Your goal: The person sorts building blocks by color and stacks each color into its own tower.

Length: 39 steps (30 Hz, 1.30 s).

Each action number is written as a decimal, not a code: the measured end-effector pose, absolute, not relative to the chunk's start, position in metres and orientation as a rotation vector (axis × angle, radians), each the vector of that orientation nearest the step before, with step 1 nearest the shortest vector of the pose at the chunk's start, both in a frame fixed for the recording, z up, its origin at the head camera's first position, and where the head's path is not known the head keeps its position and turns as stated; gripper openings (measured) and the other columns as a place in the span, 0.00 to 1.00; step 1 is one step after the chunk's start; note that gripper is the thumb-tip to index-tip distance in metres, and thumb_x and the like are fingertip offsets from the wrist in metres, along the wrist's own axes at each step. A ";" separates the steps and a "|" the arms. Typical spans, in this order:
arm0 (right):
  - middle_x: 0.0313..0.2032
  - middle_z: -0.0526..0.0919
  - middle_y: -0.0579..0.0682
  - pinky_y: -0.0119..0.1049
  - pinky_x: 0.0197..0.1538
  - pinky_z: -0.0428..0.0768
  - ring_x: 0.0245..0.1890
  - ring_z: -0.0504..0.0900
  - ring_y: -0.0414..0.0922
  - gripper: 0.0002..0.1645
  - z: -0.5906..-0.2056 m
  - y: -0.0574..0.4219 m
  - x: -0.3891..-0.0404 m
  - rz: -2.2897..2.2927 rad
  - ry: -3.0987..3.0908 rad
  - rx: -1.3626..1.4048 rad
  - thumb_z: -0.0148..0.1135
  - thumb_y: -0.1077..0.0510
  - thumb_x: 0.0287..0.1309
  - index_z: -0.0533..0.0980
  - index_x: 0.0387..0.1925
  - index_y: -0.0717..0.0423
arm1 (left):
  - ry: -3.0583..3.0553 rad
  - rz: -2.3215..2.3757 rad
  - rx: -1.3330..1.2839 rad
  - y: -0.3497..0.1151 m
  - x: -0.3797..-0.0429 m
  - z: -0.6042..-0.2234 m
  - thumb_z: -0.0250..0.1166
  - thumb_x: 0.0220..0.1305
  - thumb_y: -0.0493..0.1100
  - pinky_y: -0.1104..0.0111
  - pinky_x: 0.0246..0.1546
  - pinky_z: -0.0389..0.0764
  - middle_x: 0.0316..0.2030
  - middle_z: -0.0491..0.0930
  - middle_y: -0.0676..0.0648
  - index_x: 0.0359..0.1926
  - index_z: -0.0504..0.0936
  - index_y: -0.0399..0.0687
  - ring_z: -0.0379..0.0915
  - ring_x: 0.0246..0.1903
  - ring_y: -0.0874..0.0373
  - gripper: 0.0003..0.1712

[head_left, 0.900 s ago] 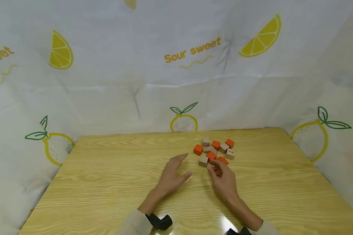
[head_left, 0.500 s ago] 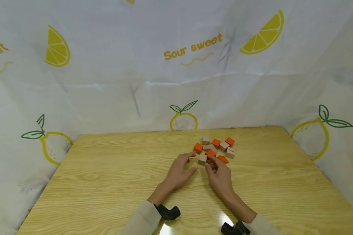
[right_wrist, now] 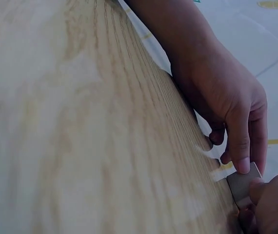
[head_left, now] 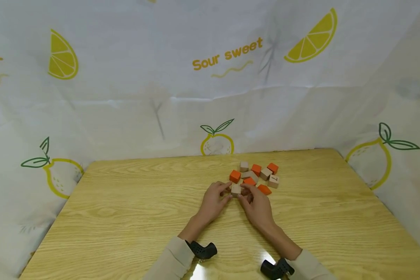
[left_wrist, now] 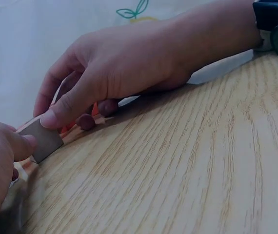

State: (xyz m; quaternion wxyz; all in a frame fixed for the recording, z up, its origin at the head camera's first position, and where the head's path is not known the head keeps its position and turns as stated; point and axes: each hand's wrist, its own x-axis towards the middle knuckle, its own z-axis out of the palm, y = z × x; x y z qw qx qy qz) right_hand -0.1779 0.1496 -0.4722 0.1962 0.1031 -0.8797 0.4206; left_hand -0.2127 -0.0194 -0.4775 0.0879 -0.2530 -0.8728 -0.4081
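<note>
A plain wooden cube block [head_left: 236, 189] stands at the near side of a small group of blocks, with a hand on either side. From the left, my left hand [head_left: 211, 202] pinches it between thumb and fingers. My right hand [head_left: 258, 206] grips its other side the same way. In the left wrist view both thumbs press the near face of the cube [left_wrist: 46, 141]. The right wrist view shows the cube [right_wrist: 239, 187] between the two thumbs too, while the fingertips behind it are largely hidden.
Just beyond the hands lie several orange blocks [head_left: 235, 176] and plain wood ones, including a bent-looking piece [head_left: 250, 177] and a cube with a printed mark [head_left: 273, 181]. The wooden table [head_left: 126, 206] meets a lemon-print cloth [head_left: 143, 128] behind.
My right hand has moved left onto the wooden cube, which has shifted slightly left. My left hand has come forward and right, closing on the cube's left side.
</note>
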 end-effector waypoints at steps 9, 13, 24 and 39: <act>0.33 0.81 0.51 0.32 0.25 0.74 0.22 0.76 0.39 0.19 -0.475 0.151 -0.175 1.261 -2.428 0.379 0.66 0.66 0.56 0.75 0.50 0.61 | -2.578 -1.229 -0.721 -0.021 -0.209 -0.476 0.68 0.60 0.42 0.71 0.31 0.69 0.39 0.82 0.51 0.56 0.81 0.45 0.65 0.31 0.61 0.22; 0.35 0.81 0.51 0.32 0.28 0.78 0.26 0.79 0.42 0.19 -0.477 0.140 -0.176 1.323 -2.364 0.447 0.65 0.67 0.57 0.74 0.51 0.59 | -2.519 -1.232 -0.693 -0.032 -0.205 -0.472 0.69 0.58 0.41 0.71 0.30 0.69 0.34 0.81 0.51 0.53 0.82 0.44 0.66 0.30 0.61 0.20; 0.41 0.80 0.53 0.34 0.34 0.80 0.31 0.81 0.45 0.20 -0.475 0.088 -0.178 1.404 -2.271 0.549 0.66 0.67 0.56 0.74 0.51 0.61 | -2.415 -1.278 -0.643 -0.085 -0.193 -0.468 0.69 0.56 0.36 0.70 0.27 0.68 0.40 0.82 0.49 0.53 0.82 0.42 0.67 0.27 0.60 0.21; 0.37 0.80 0.52 0.32 0.36 0.79 0.32 0.79 0.42 0.19 -0.473 0.033 -0.173 1.556 -2.339 0.663 0.64 0.60 0.59 0.74 0.51 0.59 | -2.431 -1.239 -0.633 -0.158 -0.179 -0.472 0.71 0.55 0.37 0.71 0.25 0.64 0.29 0.73 0.58 0.52 0.83 0.49 0.64 0.26 0.59 0.21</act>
